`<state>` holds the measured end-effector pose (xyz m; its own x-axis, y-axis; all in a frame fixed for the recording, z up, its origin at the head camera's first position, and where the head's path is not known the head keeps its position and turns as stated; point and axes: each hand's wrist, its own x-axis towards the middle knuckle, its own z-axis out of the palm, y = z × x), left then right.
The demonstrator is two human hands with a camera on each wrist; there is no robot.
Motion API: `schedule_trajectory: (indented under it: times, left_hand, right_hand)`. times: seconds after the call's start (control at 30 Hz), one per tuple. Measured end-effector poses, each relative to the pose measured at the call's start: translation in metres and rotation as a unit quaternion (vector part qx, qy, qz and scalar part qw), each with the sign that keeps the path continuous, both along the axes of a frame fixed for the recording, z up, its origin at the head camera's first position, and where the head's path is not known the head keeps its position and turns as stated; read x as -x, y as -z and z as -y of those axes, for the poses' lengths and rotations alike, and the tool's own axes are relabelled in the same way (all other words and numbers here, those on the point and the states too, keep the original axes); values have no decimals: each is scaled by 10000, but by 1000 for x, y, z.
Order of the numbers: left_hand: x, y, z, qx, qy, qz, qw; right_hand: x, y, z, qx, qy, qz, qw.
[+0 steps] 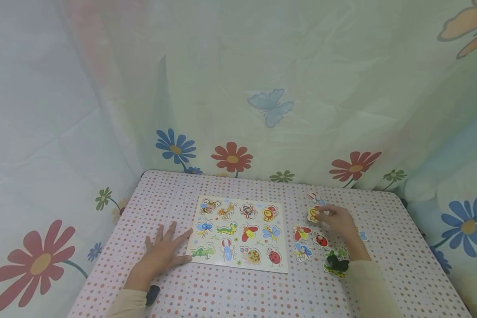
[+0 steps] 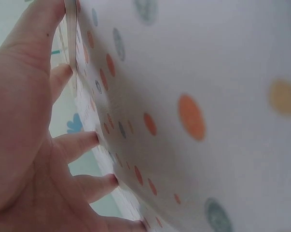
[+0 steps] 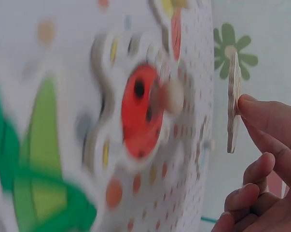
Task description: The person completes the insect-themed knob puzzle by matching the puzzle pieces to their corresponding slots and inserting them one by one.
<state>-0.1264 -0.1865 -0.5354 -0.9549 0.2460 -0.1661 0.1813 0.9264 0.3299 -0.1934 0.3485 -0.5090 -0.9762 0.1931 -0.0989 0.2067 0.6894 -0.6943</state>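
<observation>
My left hand [image 1: 164, 251] lies with fingers spread at the left side of a wooden peg puzzle board [image 1: 238, 204] printed with insects. Its thumb and forefinger tips meet the board's edge; in the left wrist view the other fingertips rest on the dotted cloth [image 2: 222, 72]. Right of the board, my right hand [image 1: 338, 223] pinches a small yellow-and-red puzzle piece [image 1: 312, 214] between thumb and finger. The right wrist view shows that piece [image 3: 233, 104] edge-on, clear of the table. Nearest below is a ladybug piece [image 1: 321, 240] with a round knob [image 3: 174, 97].
Around the right hand lie more loose pieces: a red-winged firefly [image 1: 302, 232], a blue insect [image 1: 302, 252], a blue-and-red beetle [image 1: 317, 199] and green ones [image 1: 342, 252]. One with blue wings [image 1: 362, 236] is partly hidden behind the hand. A flowered curtain [image 1: 222, 110] hangs behind the table.
</observation>
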Motion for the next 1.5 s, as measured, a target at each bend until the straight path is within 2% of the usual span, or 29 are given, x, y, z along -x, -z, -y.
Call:
schedule_trajectory:
  times: [0.4,0.57,0.87,1.23,1.37,1.5]
  left_hand:
    - [0,0,-1,25,0,-35,10000]
    - [0,-1,0,32,-1,3,10000]
    - [0,-1,-1,56,-14,42,10000]
    - [-1,0,-1,111,4,-56,9999]
    - [-1,0,-2,131,1,-78,9999]
    - [-1,1,-1,143,-3,-102,9998]
  right_hand:
    - [10,-1,48,81,-764,-280,9966]
    - [16,1,66,233,-896,-362,9950]
    - [28,9,92,444,-994,-370,9934]
    - [33,9,115,449,-907,32,9949]
    - [34,9,121,354,-778,244,9960]
    - [33,8,125,232,-739,278,9966]
